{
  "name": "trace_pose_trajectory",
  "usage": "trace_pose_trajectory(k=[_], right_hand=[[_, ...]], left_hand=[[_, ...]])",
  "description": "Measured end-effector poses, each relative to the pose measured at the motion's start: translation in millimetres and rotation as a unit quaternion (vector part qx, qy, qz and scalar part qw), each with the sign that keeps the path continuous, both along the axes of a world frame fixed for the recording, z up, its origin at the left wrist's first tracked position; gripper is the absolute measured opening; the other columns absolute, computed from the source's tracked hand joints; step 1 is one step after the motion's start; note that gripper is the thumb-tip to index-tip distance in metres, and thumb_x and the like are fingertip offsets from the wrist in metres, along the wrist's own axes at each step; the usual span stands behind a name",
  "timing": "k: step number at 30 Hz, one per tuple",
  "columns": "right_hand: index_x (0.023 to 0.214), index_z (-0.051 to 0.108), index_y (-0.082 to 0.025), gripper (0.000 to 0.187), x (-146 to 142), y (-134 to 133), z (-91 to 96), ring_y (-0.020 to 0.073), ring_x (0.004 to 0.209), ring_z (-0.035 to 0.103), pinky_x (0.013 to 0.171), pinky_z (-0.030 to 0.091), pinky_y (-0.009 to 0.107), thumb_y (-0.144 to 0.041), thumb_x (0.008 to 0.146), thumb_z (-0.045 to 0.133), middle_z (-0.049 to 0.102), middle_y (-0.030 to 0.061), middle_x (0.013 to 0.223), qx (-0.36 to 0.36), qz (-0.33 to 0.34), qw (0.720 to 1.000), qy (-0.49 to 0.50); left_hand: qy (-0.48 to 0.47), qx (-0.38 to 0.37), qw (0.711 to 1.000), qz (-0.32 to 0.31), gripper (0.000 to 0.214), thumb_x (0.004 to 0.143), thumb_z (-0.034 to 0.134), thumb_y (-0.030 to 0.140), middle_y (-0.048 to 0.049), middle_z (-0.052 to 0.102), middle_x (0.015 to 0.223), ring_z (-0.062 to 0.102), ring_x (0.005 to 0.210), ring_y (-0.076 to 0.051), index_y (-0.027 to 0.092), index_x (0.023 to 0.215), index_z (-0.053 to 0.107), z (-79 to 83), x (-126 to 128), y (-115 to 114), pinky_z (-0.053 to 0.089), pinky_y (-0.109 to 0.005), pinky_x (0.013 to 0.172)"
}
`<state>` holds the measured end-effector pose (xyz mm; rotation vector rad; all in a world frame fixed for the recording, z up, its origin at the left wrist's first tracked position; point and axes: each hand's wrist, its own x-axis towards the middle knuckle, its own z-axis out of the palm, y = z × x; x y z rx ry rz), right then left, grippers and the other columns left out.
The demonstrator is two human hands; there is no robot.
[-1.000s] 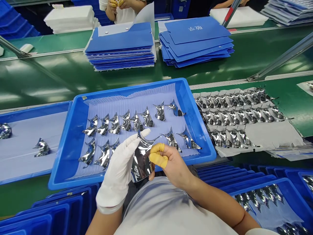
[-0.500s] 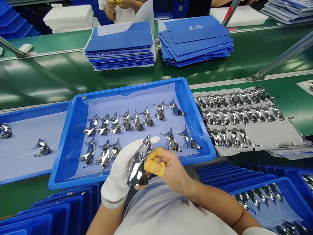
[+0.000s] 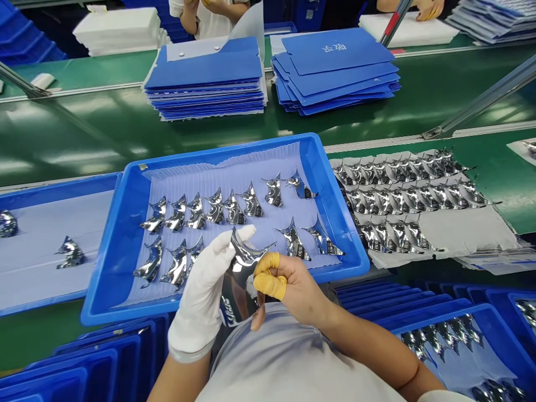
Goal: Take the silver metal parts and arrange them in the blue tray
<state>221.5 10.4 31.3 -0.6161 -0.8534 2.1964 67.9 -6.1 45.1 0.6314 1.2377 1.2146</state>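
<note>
Close to my body, a shiny curved chrome part (image 3: 245,273) with pointed tips is held between both hands. My left hand (image 3: 199,296), in a white glove, grips its left side. My right hand (image 3: 293,282) is bare except for yellow finger covers on the thumb and index finger; these pinch the part's right edge. Just beyond my hands is a blue tray (image 3: 94,273) lined with pale sheeting (image 3: 234,162). Several similar chrome parts (image 3: 215,205) lie in two rows on that lining. Some of my left fingers are hidden behind the held part.
Right of the tray, several rows of chrome parts (image 3: 402,198) lie on white sheets. Another lined blue tray (image 3: 37,301) adjoins on the left. Stacks of blue folders (image 3: 205,84) stand behind. More blue trays (image 3: 444,312) sit low at right. Co-workers' hands (image 3: 429,8) show at the back.
The chrome part has turned in my hands, so another face with pale markings near its lower edge now shows. A co-worker's hand has come into view at the back right.
</note>
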Motion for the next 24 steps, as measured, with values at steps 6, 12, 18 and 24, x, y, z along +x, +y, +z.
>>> trace_pose_trajectory(k=[6, 12, 18, 24], right_hand=[[0.077, 0.057, -0.018, 0.039, -2, 3, -22.5, 0.0101, 0.057, 0.061, 0.058, 0.052, 0.024, -0.053, 0.084, 0.071, 0.061, -0.0027, 0.069, 0.062, -0.020, 0.997, -0.028], [0.074, 0.060, -0.019, 0.041, -1, 8, -28.9, 0.0124, 0.061, 0.060, 0.067, 0.052, 0.027, -0.057, 0.085, 0.069, 0.059, -0.0019, 0.068, 0.116, -0.033, 0.991, -0.065], [0.070, 0.061, -0.019, 0.040, 1, 10, -25.7, 0.0130, 0.064, 0.057, 0.066, 0.051, 0.026, -0.055, 0.087, 0.066, 0.058, -0.0008, 0.068, 0.168, -0.042, 0.981, -0.083], [0.087, 0.073, -0.020, 0.023, 7, 10, -19.4, 0.0143, 0.068, 0.056, 0.068, 0.048, 0.028, -0.039, 0.095, 0.062, 0.066, 0.0038, 0.076, 0.332, -0.117, 0.927, -0.127]], left_hand=[[0.063, 0.143, 0.988, 0.007, 0.032, 0.074, 0.081, 0.025, -0.0004, 0.074, 0.103, 0.068, 0.099, -0.019, 0.028, 0.106, 0.075, 2.5, -8, -3, 0.054, -0.026, 0.089], [0.124, 0.196, 0.973, -0.010, 0.039, 0.073, 0.082, 0.016, -0.0002, 0.073, 0.106, 0.065, 0.104, -0.019, 0.032, 0.109, 0.074, 3.6, -10, -9, 0.053, -0.030, 0.095], [0.165, 0.221, 0.961, -0.017, 0.042, 0.072, 0.082, 0.014, -0.0019, 0.072, 0.106, 0.063, 0.106, -0.022, 0.031, 0.110, 0.074, 4.2, -12, -14, 0.052, -0.032, 0.094], [0.143, 0.175, 0.974, 0.013, 0.032, 0.084, 0.072, 0.019, -0.0014, 0.071, 0.111, 0.064, 0.106, -0.020, 0.033, 0.112, 0.074, 0.9, -14, -14, 0.053, -0.029, 0.090]])
